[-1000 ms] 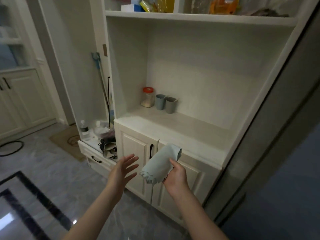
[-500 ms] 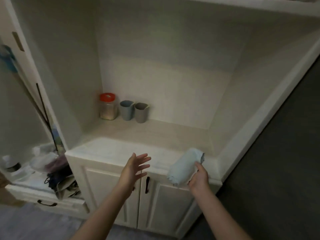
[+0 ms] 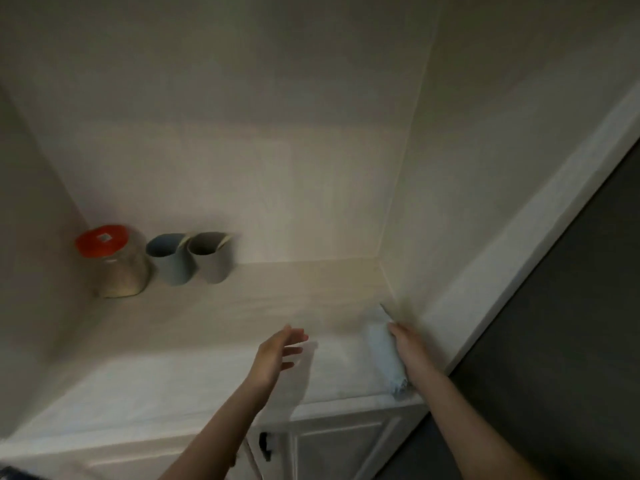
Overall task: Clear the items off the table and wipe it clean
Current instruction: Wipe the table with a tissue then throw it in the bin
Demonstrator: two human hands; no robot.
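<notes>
My right hand grips a pale blue cloth, which lies along the white cabinet counter near its right wall. My left hand hovers over the counter's front middle with fingers spread, holding nothing. At the back left corner stand a jar with a red lid, a blue cup and a grey cup, side by side.
The counter sits in a recess with walls at left, back and right. Cabinet doors with a dark handle are below its front edge. A dark surface fills the right side.
The view has closed in on the recess. Both hands moved forward over the counter, and the cloth came down from mid-air onto the counter's right end.
</notes>
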